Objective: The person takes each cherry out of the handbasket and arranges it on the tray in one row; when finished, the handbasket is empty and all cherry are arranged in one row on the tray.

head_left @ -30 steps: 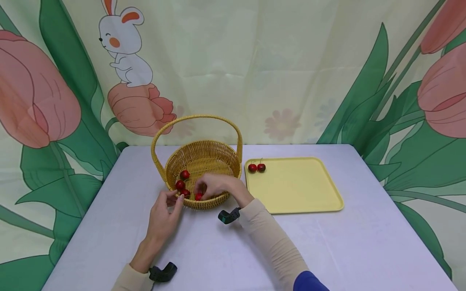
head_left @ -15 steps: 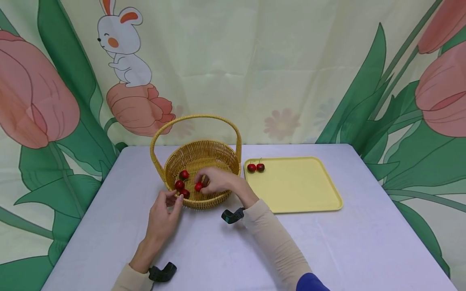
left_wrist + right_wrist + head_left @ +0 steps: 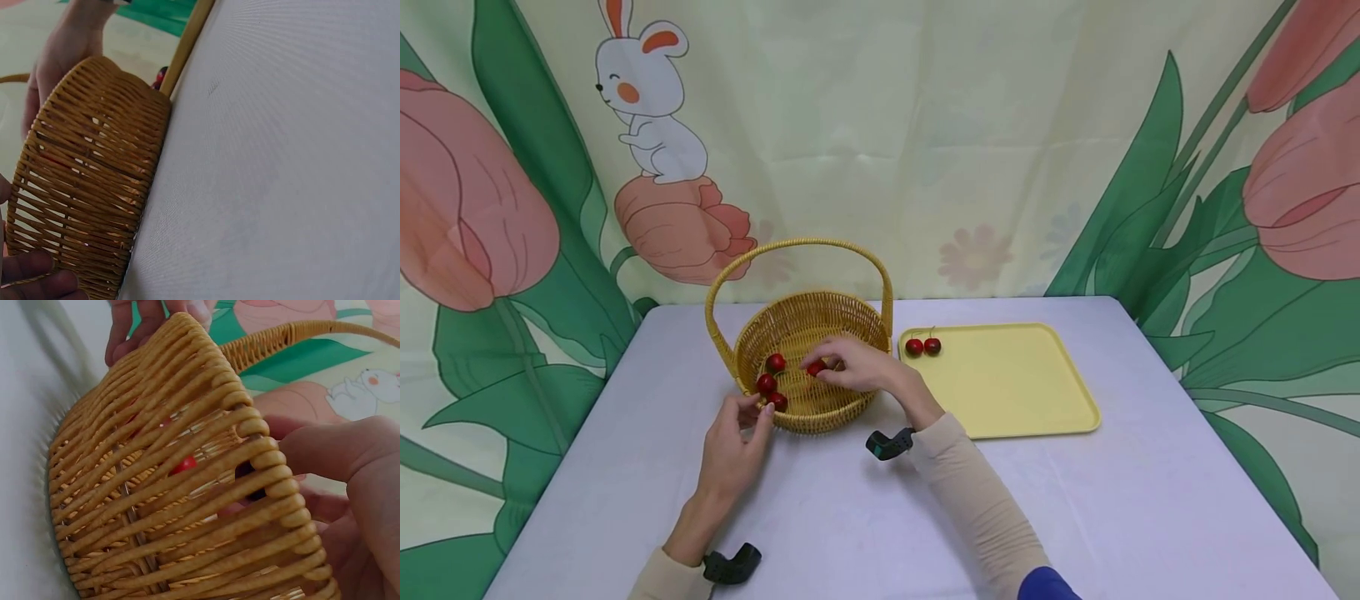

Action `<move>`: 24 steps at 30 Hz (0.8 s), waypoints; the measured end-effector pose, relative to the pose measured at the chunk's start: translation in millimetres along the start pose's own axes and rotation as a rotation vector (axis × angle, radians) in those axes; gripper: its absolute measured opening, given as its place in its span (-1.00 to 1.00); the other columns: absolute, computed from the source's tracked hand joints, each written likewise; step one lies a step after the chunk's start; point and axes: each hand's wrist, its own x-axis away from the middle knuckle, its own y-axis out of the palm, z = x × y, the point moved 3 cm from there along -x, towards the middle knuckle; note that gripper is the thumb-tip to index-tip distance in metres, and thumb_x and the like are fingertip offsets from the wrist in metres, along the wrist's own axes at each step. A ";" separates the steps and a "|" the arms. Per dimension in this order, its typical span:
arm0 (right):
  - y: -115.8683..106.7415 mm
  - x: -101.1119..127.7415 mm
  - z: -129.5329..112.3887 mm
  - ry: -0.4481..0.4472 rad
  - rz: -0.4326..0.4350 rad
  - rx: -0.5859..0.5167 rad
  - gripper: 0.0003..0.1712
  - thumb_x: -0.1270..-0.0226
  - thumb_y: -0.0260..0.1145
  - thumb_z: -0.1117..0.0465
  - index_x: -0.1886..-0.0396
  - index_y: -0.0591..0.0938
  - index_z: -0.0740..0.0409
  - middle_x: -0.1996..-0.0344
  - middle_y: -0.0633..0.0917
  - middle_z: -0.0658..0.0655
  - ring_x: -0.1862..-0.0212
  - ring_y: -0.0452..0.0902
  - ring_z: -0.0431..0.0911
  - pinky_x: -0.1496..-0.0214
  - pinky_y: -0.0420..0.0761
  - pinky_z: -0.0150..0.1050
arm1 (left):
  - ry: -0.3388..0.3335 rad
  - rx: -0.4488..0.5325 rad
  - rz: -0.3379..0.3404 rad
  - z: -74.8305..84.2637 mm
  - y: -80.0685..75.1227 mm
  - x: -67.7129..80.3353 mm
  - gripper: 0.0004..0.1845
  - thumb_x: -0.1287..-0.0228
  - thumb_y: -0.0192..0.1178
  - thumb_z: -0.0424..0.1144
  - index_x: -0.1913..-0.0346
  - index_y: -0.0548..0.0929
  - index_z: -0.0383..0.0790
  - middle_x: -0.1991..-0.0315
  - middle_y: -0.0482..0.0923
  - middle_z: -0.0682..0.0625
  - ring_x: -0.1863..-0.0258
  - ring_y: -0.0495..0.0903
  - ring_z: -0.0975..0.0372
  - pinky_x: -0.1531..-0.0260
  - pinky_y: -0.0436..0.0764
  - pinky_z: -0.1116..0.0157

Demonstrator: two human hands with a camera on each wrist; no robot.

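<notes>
Up from the basket floor comes the right hand (image 3: 857, 367), pinching a cherry (image 3: 815, 367) over the wicker basket (image 3: 811, 333). Yellow tray (image 3: 1015, 392) lies to its right, nearer this hand. Left hand (image 3: 733, 450) grips the basket's near rim.

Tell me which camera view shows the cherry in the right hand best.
The head view: the cherry sits pinched in the right hand over the wicker basket. The right wrist view gives only a red glimpse through the weave, possibly another cherry. The left wrist view shows mostly basket wall.
</notes>
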 end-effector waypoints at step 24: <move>-31.9 55.7 8.8 0.141 0.219 -0.258 -0.61 -0.26 0.41 0.40 -0.08 0.57 0.23 -0.07 0.53 0.17 -0.06 0.65 -0.02 -0.06 0.69 -0.31 | 0.012 0.003 0.016 0.0 0.3 -0.2 -0.67 -0.43 0.21 -0.14 -0.07 0.52 -0.31 0.24 0.60 -0.07 0.24 0.62 0.16 0.35 0.64 0.30</move>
